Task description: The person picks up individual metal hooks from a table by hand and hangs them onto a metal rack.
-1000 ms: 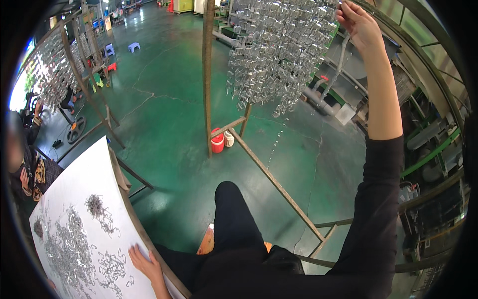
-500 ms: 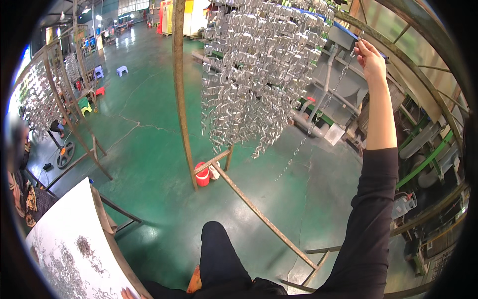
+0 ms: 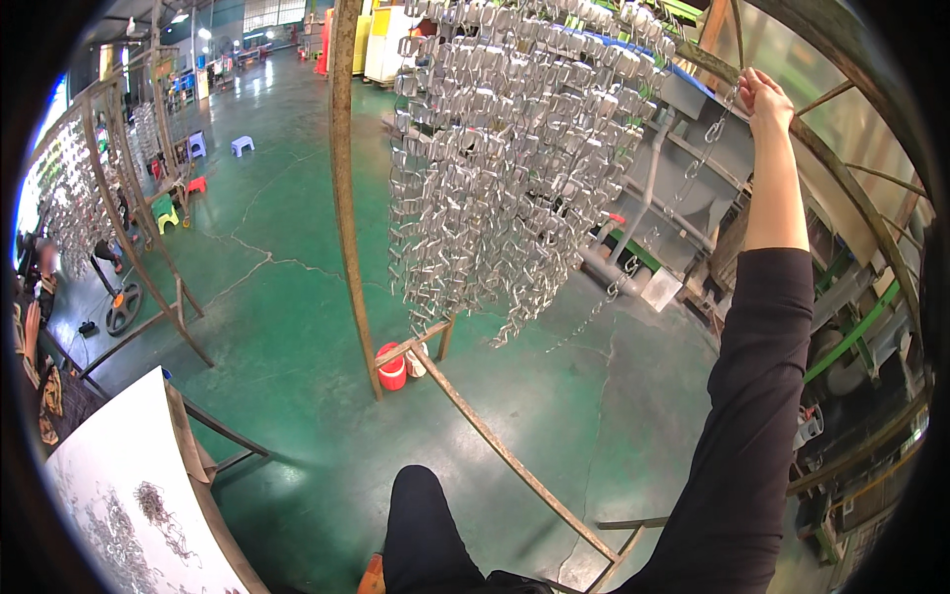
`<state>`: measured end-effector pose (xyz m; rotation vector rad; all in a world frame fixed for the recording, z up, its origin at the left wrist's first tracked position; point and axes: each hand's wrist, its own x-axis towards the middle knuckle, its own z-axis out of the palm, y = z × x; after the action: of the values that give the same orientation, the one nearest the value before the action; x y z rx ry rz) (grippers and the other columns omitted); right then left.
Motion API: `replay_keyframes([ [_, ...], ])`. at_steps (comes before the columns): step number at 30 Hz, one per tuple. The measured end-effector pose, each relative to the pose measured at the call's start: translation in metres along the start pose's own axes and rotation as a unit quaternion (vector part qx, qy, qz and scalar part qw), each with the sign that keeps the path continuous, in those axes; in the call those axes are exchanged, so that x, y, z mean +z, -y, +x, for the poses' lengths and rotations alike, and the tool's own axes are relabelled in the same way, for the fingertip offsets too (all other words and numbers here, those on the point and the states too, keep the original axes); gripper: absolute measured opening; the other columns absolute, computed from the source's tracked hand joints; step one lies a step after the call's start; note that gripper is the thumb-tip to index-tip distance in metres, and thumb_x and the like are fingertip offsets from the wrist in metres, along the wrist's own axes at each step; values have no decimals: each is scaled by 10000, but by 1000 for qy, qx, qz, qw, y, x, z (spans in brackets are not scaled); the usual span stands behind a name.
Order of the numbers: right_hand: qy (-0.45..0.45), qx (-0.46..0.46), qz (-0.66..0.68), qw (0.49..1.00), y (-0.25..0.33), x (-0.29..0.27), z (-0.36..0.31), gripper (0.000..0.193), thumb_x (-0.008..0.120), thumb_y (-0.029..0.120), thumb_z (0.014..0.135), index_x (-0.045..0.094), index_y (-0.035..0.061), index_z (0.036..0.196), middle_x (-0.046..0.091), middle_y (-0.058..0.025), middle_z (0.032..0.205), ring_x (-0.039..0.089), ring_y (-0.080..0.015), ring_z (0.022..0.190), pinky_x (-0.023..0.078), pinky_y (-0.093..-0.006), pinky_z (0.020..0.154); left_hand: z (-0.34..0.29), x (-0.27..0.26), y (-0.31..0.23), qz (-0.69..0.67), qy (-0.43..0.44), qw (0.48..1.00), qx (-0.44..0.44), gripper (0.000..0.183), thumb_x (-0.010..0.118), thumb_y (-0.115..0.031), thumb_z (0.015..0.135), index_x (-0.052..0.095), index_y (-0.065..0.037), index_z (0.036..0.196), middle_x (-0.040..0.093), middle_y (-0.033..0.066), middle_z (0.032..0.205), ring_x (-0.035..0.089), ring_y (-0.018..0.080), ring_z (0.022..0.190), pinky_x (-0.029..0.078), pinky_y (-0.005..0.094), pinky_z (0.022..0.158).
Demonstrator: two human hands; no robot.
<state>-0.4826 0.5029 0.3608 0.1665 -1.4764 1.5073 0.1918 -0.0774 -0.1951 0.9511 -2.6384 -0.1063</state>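
Note:
Raised high at the upper right, my right hand is closed with its fingers pinched together. From it a thin strand of linked metal pieces hangs down and trails toward the floor, slanting to the left. To the left of that strand hangs a dense bunch of silvery metal pieces strung in many vertical rows. At the lower left, a white-topped table carries a tangled heap of small dark wire hooks. My left hand is out of view.
A rusty metal frame with an upright post and a low bar surrounds the hanging strands. A red bucket stands at the post's foot. Small stools and another loaded rack are at the left, where a person sits. Pipes run at the right.
My right hand has moved a little to the right, and the strand below it has swung along. My left hand's fingers, earlier at the table's near edge, have left the view.

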Motion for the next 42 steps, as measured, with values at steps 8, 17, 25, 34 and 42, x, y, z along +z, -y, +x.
replay_keyframes([
  [8,-4,10,-32,999,-21,5,9,223,694,37,810,606,-59,991,664,-132,808,653,-158,673,537,-218,520,-3,-6,1,6,-11,1000,-15,549,526,-342,886,460,38,1275,460,280,1284,419,442,1198,319,501,1026],
  [17,11,-17,-83,996,-25,-18,10,312,759,199,780,656,28,1020,667,-30,815,583,-59,648,428,-157,509,2,1,-6,-4,-23,1000,-2,549,532,-363,892,477,42,1259,464,297,1271,430,453,1184,337,507,1008],
  [25,15,-58,-45,997,-119,-77,-172,290,638,235,881,582,0,1042,579,-6,777,502,-55,611,362,-188,480,-7,-1,0,12,-1,1000,-24,578,528,-403,894,465,21,1281,443,281,1303,410,434,1215,315,497,1024],
  [34,18,187,-235,954,-324,-172,-353,176,643,197,859,641,24,893,609,-29,704,537,-95,527,447,-262,512,2,6,-11,22,4,1000,-3,553,533,-365,901,463,40,1270,457,282,1287,436,433,1191,341,491,1013],
  [42,73,233,-355,902,-344,-153,-406,129,686,148,821,670,64,917,635,6,718,552,-68,587,451,-243,541,-2,5,-8,80,4,997,5,478,529,-282,915,468,41,1263,469,252,1289,445,397,1201,358,477,1003],
])
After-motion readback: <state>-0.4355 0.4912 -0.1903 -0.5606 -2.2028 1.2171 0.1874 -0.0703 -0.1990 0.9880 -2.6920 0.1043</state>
